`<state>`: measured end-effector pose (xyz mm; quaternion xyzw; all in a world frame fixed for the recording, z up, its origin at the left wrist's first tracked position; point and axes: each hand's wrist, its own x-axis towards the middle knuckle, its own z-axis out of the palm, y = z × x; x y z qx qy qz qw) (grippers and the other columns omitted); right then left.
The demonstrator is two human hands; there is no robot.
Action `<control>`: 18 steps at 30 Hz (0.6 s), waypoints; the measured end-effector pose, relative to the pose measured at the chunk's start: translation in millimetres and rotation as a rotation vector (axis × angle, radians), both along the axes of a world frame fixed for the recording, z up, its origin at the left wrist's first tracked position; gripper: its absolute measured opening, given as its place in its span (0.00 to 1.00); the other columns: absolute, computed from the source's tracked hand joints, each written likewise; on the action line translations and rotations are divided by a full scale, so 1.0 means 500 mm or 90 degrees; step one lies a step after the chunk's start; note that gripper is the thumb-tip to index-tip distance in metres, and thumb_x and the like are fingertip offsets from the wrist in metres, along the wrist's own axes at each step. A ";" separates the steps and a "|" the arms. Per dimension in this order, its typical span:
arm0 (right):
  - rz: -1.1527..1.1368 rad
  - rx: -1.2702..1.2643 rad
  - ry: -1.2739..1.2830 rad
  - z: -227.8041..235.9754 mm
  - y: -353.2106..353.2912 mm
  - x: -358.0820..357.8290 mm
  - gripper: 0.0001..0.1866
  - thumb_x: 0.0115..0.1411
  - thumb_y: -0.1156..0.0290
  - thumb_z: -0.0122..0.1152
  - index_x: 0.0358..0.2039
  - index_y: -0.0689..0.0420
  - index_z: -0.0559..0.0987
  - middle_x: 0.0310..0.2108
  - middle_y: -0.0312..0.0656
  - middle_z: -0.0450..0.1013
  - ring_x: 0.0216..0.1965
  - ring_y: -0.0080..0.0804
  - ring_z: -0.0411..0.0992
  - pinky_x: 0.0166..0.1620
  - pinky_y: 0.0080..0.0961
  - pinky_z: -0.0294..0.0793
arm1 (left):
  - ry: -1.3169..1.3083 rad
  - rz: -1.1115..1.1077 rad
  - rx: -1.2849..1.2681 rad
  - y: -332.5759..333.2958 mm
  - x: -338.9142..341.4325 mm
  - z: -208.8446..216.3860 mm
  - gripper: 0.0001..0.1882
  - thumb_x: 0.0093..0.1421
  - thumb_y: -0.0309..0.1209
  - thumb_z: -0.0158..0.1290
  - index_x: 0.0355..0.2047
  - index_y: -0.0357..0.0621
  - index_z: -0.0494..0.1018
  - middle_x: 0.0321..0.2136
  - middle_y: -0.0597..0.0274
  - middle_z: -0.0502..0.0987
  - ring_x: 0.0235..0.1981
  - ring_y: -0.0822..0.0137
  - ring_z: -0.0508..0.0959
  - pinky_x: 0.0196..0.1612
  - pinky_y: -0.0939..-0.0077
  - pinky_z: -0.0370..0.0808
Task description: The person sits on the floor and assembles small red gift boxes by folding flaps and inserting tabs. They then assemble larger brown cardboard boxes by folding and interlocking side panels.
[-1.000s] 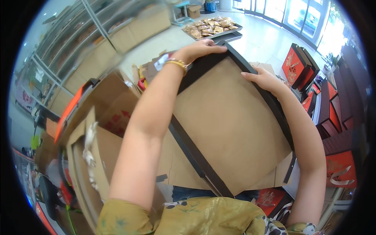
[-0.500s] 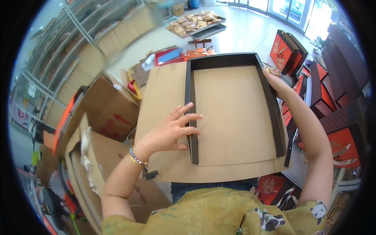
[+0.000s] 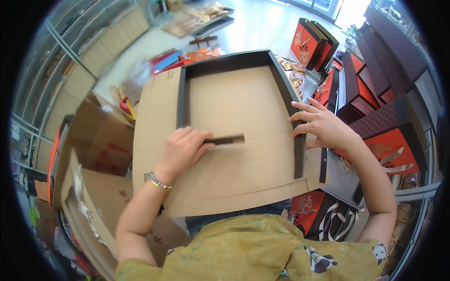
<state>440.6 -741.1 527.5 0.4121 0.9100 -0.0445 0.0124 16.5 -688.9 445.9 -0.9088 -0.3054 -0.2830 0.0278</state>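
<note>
A long black cardboard strip [image 3: 229, 70] stands on edge on a brown cardboard sheet [image 3: 239, 107], bent along the far side and down both sides. My left hand [image 3: 185, 147] is closed on the strip's left end, which points inward to the right across the sheet. How the strip bends under that hand is hidden. My right hand [image 3: 323, 124] straddles the strip's right side, fingertips over the inner face and thumb on the outer side. The sheet lies in front of my body.
Open brown cartons [image 3: 103, 140] stand at my left. Red-and-black gift boxes [image 3: 379, 154] crowd the right, with ribbon-handled bags [image 3: 323, 215] below. Beyond the sheet are gold-wrapped packets [image 3: 293, 72] and a metal tray [image 3: 213, 25]. Glass shelving [image 3: 61, 51] lines the far left.
My left hand has closed on the strip's left end and folded it inward. My right hand has slid nearer along the right side. The view has shifted, moving the scene leftward.
</note>
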 end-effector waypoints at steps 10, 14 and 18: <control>-0.078 0.341 0.266 -0.186 -0.010 -0.097 0.12 0.55 0.71 0.73 0.38 0.48 0.80 0.35 0.34 0.78 0.37 0.41 0.74 0.48 0.37 0.74 | -0.058 -0.077 0.027 -0.015 -0.018 -0.053 0.20 0.58 0.22 0.67 0.51 0.45 0.82 0.40 0.60 0.79 0.38 0.61 0.81 0.37 0.67 0.81; -0.071 0.384 0.320 -0.223 -0.038 -0.107 0.16 0.49 0.80 0.72 0.41 0.54 0.83 0.41 0.40 0.77 0.41 0.42 0.75 0.46 0.39 0.75 | 0.087 -0.159 0.009 -0.022 -0.070 -0.023 0.27 0.61 0.22 0.60 0.63 0.44 0.77 0.53 0.55 0.78 0.50 0.58 0.81 0.51 0.66 0.83; -0.031 0.308 0.270 -0.217 -0.069 -0.092 0.25 0.50 0.76 0.74 0.51 0.58 0.83 0.51 0.44 0.74 0.50 0.46 0.76 0.55 0.43 0.76 | 0.218 -0.249 -0.111 -0.028 -0.114 0.014 0.44 0.52 0.43 0.71 0.69 0.46 0.72 0.68 0.43 0.67 0.67 0.45 0.70 0.68 0.52 0.73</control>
